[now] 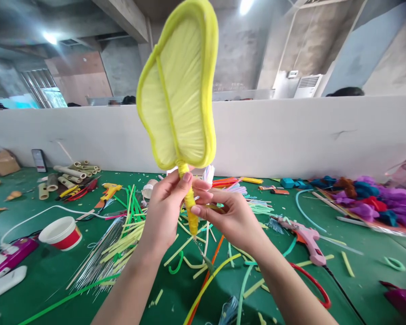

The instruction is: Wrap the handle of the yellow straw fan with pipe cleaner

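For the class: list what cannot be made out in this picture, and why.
All in the head view:
- Part of the yellow stem: covered by the left hand.
- Whether the right hand pinches anything: hidden by its own fingers.
- People beyond the white partition: it hides all but bits of heads.
- The phone's screen text: too small.
- The dark purple object: cut off by the right edge.

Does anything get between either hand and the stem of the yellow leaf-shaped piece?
Nothing visible does. The left hand grips the yellow stem directly, and the thumb of the right hand appears to touch its edge. The pink glue gun lies off to the right, on the green table.
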Action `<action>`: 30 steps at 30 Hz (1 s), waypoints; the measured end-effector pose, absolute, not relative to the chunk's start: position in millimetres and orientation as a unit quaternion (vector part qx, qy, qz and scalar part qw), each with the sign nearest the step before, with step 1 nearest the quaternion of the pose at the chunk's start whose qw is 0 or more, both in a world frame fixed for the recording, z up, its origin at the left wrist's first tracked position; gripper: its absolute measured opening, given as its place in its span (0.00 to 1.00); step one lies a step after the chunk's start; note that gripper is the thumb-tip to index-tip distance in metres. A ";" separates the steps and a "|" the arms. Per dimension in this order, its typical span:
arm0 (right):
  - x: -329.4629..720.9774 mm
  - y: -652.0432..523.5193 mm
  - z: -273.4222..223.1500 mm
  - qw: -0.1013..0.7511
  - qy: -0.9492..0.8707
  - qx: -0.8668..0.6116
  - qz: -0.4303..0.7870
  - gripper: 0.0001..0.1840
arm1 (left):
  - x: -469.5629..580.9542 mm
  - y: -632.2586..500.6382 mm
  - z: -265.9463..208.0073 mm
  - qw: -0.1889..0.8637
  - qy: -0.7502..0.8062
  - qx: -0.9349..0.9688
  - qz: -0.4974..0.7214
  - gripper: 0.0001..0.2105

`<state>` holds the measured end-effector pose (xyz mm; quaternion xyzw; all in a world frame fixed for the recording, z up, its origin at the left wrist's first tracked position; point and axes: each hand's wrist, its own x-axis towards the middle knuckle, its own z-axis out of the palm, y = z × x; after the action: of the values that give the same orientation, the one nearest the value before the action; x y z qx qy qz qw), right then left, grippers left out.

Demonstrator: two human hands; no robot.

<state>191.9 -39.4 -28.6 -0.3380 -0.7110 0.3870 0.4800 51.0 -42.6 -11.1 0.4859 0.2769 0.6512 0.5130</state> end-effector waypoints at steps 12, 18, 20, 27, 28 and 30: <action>188.9 -34.1 -31.2 0.457 -0.583 -0.271 0.614 0.12 | 50.4 -43.6 -12.1 0.516 0.226 0.446 0.696 0.09; 186.3 -40.5 -31.9 0.464 -0.657 -0.305 0.511 0.14 | 51.4 -38.1 -13.6 0.526 0.233 0.462 0.675 0.08; 183.6 -41.2 -36.4 0.485 -0.695 -0.359 0.392 0.13 | 49.8 -33.9 -15.6 0.498 0.259 0.486 0.670 0.09; 173.2 -46.8 -52.1 0.521 -0.754 -0.400 0.006 0.13 | 42.9 -24.7 -22.2 0.273 0.418 0.569 0.653 0.19; 173.4 -47.5 -51.1 0.524 -0.755 -0.393 0.025 0.12 | 42.7 -25.0 -22.0 0.297 0.404 0.564 0.656 0.18; 175.3 -47.2 -47.0 0.525 -0.756 -0.380 0.098 0.07 | 43.0 -26.2 -21.0 0.349 0.372 0.554 0.658 0.17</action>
<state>175.3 -47.2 -47.0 -0.3797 -0.7557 0.0976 0.5246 43.0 -26.2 -21.0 0.5537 0.3716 0.6583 0.3493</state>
